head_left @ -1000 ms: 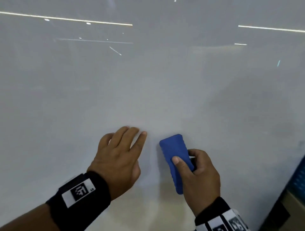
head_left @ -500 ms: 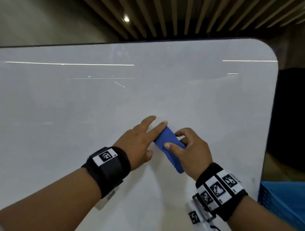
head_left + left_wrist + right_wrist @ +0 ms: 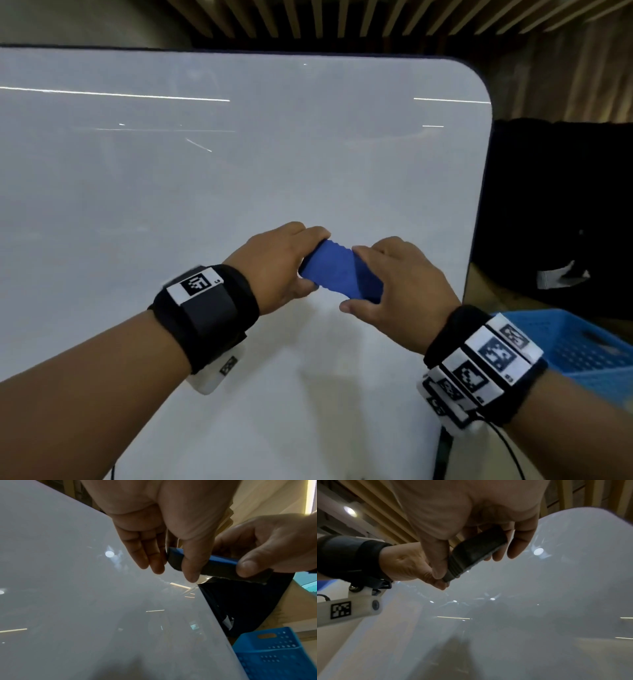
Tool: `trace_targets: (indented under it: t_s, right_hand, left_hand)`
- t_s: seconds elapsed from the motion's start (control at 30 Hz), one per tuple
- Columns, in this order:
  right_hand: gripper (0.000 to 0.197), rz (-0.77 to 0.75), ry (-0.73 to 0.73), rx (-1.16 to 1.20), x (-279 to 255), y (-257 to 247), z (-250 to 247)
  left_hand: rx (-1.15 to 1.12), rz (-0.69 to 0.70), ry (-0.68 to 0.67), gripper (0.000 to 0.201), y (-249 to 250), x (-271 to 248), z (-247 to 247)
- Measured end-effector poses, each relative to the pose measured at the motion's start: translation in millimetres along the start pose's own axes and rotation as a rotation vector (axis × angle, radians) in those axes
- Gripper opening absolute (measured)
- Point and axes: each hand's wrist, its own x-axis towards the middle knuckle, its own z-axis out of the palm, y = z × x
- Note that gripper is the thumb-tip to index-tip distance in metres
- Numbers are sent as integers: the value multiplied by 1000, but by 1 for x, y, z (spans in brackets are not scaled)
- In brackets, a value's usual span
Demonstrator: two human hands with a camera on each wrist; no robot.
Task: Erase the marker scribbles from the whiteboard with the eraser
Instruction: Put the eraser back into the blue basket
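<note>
The blue eraser (image 3: 339, 274) is held between both hands in front of the whiteboard (image 3: 205, 205), just off its surface. My left hand (image 3: 277, 263) grips the eraser's left end, thumb below and fingers over the top. My right hand (image 3: 397, 284) grips the right end. In the left wrist view the eraser (image 3: 219, 566) shows its dark felt side toward the whiteboard (image 3: 85, 601). The right wrist view shows the same felt face of the eraser (image 3: 476, 553) between my thumb and fingers. I see only light reflections on the board, no marker lines.
The board's rounded right edge (image 3: 479, 205) runs close to my right hand. A blue plastic basket (image 3: 575, 349) sits low at the right, also the basket (image 3: 267, 655). A dark black mass (image 3: 555, 205) lies behind the board's right side.
The right hand lifted the eraser off the board and tilted it. The left hand left the board's surface and took hold of the eraser's left end. The head view pulled back.
</note>
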Motion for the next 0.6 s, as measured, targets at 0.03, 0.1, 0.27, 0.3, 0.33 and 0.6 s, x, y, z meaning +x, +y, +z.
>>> trace_targets:
  t_s: [0.03,0.1,0.27,0.3,0.33,0.6]
  right_hand:
    - [71,13,-18,-11,-2,1,-1]
    - [75,38,-67,-27,-8,3,-2]
    - [71,60,-108,-79,-20,4,3]
    - [69,64,-110,-84,-23,5,5]
    - [67,68,-117,-91,-26,6,6]
    - [62,45,-187,-130,-44,39,-14]
  left_hand:
    - [-13,6,-2,59,1,-1,2]
    - [-47,19,-8,57,3,-5,9]
    - [-127,19,-56,50,3,-16,27]
    - [-138,22,-65,50,4,-18,31]
    - [-146,28,-74,51,5,-19,35]
    - [-228,78,-95,54,37,-17,57]
